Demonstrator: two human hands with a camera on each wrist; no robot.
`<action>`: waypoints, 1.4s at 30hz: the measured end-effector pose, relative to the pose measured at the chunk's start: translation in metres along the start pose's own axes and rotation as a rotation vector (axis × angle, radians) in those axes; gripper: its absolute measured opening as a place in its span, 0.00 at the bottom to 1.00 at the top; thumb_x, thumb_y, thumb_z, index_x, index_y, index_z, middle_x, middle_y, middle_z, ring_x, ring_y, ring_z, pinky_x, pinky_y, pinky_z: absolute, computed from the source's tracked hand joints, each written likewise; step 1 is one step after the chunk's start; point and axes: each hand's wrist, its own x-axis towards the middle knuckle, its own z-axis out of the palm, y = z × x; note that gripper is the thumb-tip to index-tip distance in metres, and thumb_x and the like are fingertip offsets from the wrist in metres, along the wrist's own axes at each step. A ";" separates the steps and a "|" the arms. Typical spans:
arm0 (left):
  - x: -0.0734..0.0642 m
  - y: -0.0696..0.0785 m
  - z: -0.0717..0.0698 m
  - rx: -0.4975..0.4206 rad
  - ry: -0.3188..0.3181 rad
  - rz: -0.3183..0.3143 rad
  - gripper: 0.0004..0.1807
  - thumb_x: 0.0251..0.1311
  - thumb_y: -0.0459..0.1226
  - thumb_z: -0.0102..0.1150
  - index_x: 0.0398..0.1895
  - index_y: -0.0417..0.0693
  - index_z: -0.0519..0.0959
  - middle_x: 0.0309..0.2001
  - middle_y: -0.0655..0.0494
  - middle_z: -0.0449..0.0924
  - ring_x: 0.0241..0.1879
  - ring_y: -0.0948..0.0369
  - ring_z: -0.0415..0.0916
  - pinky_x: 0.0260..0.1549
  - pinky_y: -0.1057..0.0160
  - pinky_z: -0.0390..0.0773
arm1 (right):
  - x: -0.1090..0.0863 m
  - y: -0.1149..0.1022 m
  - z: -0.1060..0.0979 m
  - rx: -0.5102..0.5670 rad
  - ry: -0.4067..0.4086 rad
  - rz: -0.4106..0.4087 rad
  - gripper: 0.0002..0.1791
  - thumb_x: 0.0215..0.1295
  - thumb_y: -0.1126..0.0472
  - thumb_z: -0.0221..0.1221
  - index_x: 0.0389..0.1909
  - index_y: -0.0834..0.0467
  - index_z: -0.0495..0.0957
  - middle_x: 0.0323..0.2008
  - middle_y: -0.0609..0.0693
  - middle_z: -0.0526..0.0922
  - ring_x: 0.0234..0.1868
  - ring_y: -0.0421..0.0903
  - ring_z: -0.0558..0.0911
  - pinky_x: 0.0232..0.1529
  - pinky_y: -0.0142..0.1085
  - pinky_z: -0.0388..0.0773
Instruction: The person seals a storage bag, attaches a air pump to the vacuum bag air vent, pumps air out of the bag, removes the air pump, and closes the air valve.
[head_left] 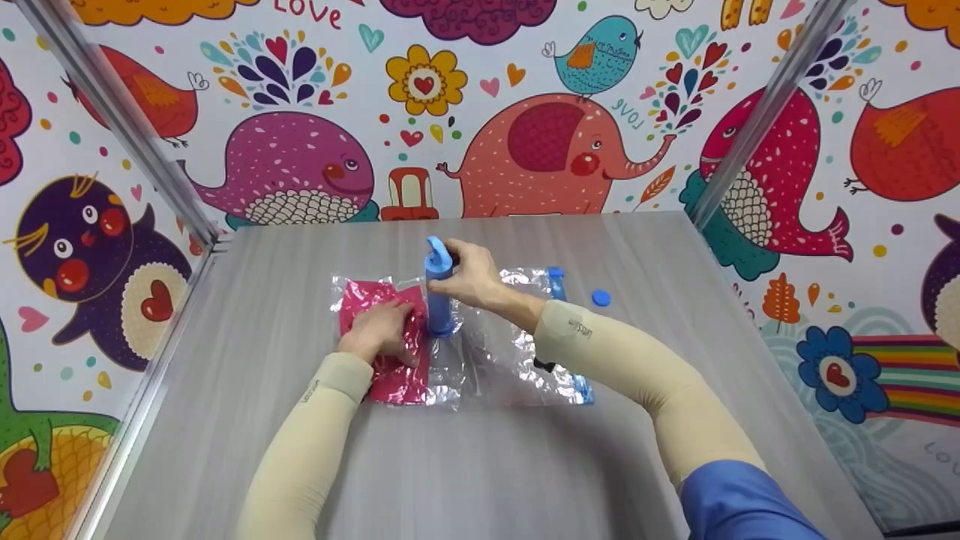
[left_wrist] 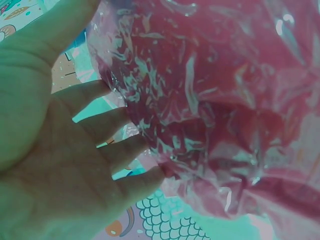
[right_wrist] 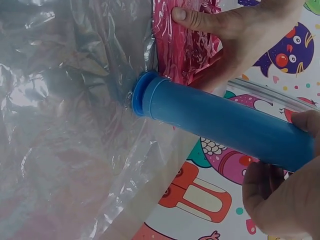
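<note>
A blue hand pump [head_left: 439, 296] stands upright on the valve of a clear plastic vacuum bag [head_left: 499, 352]. My right hand [head_left: 474, 279] grips the upper part of its barrel, just below the handle. In the right wrist view the pump's foot [right_wrist: 146, 95] meets the bag's plastic. Pink folded cloth [head_left: 401, 382] fills the left part of the bag. My left hand [head_left: 381, 330] rests on that pink side, its fingers fairly straight against the crinkled plastic in the left wrist view.
A blue round cap [head_left: 601, 298] lies on the grey table [head_left: 480, 465], right of the bag. Blue slider strips [head_left: 556, 283] run along the bag's right edge. Walls with cartoon animals [head_left: 300, 165] and metal corner posts [head_left: 135, 135] enclose the table.
</note>
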 end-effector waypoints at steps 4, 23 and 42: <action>-0.001 0.001 -0.001 -0.008 0.006 -0.009 0.63 0.47 0.48 0.93 0.87 0.47 0.67 0.89 0.39 0.62 0.88 0.35 0.60 0.82 0.24 0.64 | 0.002 0.001 -0.001 0.013 -0.045 -0.031 0.34 0.57 0.61 0.75 0.69 0.57 0.84 0.63 0.58 0.92 0.63 0.56 0.90 0.68 0.51 0.88; -0.002 0.001 -0.002 -0.016 0.006 0.007 0.64 0.45 0.47 0.93 0.87 0.47 0.67 0.88 0.39 0.64 0.86 0.32 0.63 0.81 0.23 0.65 | 0.002 0.002 0.000 -0.070 -0.005 0.021 0.36 0.58 0.54 0.83 0.67 0.57 0.83 0.59 0.57 0.93 0.61 0.56 0.91 0.67 0.49 0.89; -0.002 0.001 -0.002 0.003 -0.017 -0.009 0.67 0.46 0.49 0.93 0.90 0.51 0.64 0.90 0.40 0.60 0.86 0.31 0.62 0.79 0.22 0.68 | 0.003 0.003 0.000 -0.038 -0.074 -0.017 0.53 0.50 0.50 0.87 0.77 0.51 0.73 0.67 0.55 0.87 0.70 0.57 0.86 0.75 0.55 0.83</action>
